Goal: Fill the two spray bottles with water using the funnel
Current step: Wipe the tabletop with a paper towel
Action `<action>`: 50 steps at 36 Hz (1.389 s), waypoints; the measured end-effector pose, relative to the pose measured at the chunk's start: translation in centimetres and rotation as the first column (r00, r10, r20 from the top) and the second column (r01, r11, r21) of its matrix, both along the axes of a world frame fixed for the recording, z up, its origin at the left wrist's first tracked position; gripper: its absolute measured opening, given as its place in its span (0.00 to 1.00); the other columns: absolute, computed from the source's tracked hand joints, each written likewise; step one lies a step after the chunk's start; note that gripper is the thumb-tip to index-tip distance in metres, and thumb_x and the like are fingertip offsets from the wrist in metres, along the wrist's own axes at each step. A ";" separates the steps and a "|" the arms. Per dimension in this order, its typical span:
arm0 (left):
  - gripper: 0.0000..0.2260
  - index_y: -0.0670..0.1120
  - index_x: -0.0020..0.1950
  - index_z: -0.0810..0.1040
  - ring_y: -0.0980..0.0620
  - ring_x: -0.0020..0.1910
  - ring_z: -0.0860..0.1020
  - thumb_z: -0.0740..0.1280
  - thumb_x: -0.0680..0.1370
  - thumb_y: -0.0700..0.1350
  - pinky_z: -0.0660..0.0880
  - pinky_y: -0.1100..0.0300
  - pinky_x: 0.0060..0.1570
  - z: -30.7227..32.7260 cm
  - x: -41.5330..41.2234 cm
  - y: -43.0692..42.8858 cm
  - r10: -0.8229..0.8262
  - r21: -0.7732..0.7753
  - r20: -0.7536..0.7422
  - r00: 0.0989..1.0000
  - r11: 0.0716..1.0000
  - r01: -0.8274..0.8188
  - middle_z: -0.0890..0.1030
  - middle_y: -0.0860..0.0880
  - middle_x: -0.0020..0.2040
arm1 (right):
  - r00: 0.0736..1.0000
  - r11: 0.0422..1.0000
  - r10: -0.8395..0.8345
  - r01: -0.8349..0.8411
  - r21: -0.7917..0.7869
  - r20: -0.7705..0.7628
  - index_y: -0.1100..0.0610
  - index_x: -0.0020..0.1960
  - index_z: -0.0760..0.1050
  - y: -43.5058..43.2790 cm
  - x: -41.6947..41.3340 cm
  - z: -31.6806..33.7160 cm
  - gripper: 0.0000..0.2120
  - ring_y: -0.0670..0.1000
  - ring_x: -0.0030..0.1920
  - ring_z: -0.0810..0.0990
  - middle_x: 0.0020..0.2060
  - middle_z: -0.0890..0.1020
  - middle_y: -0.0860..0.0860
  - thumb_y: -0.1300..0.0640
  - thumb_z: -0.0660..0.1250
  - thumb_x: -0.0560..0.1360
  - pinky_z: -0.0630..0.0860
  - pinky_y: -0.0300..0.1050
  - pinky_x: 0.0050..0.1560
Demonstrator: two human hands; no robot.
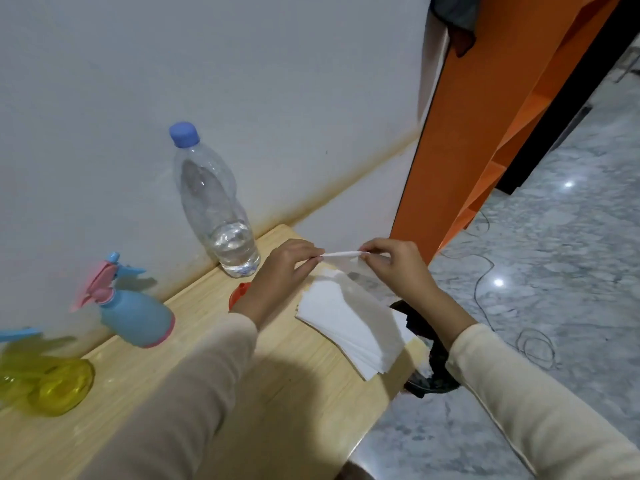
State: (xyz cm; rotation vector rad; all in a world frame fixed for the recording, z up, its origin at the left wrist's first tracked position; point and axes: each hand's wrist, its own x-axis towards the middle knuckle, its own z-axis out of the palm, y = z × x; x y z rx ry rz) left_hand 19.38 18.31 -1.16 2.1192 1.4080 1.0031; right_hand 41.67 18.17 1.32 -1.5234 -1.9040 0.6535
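Note:
My left hand [289, 268] and my right hand [394, 263] pinch the two ends of one white tissue [341, 259], held just above a stack of tissues [349, 327] at the table's right end. A clear water bottle [216, 206] with a blue cap stands upright by the wall, about a quarter full. The red funnel [239, 294] lies on the table, mostly hidden behind my left wrist. A blue spray bottle [133, 315] with a pink trigger head stands to the left. A yellow spray bottle [52, 382] sits at the far left, blurred.
The wooden table [194, 344] runs along a white wall. An orange panel [478, 119] rises beyond the table's right end. A black bin [433, 358] sits on the marble floor beside the table, with loose cables [533, 344] further right.

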 end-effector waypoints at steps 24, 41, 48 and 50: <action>0.17 0.43 0.51 0.84 0.48 0.54 0.80 0.61 0.74 0.51 0.77 0.53 0.54 -7.0 -5.1 -22.2 0.528 -0.245 -0.226 0.819 0.783 -0.572 0.84 0.47 0.51 | 0.770 0.777 0.629 -0.618 -0.121 0.104 0.56 0.49 0.84 -7.8 -10.9 -8.6 0.12 0.52 0.54 0.80 0.49 0.85 0.52 0.57 0.63 0.73 0.74 0.43 0.56; 0.33 0.39 0.71 0.68 0.43 0.72 0.65 0.42 0.81 0.61 0.55 0.49 0.71 -13.0 -6.3 -27.3 0.647 -0.249 -0.430 0.629 0.585 -0.772 0.68 0.40 0.72 | 0.891 0.922 0.387 -0.371 -0.111 0.238 0.61 0.76 0.50 -13.5 -13.6 -16.0 0.38 0.59 0.77 0.46 0.76 0.50 0.60 0.40 0.57 0.76 0.40 0.51 0.72; 0.38 0.44 0.78 0.48 0.50 0.77 0.44 0.40 0.74 0.66 0.42 0.47 0.74 -14.6 -10.2 -29.8 0.696 -0.282 -0.544 0.468 0.374 -0.883 0.47 0.47 0.79 | 0.852 0.941 0.335 -0.280 -0.190 0.402 0.63 0.76 0.41 -14.1 -16.4 -17.0 0.46 0.58 0.76 0.37 0.76 0.42 0.61 0.32 0.53 0.74 0.31 0.50 0.71; 0.39 0.45 0.78 0.45 0.50 0.77 0.44 0.39 0.73 0.67 0.40 0.47 0.74 -14.8 -10.6 -29.9 0.680 -0.290 -0.573 0.457 0.353 -0.889 0.46 0.48 0.79 | 0.838 0.948 0.317 -0.261 -0.184 0.444 0.64 0.76 0.40 -14.1 -17.1 -17.1 0.48 0.58 0.76 0.36 0.76 0.41 0.62 0.31 0.52 0.74 0.30 0.50 0.71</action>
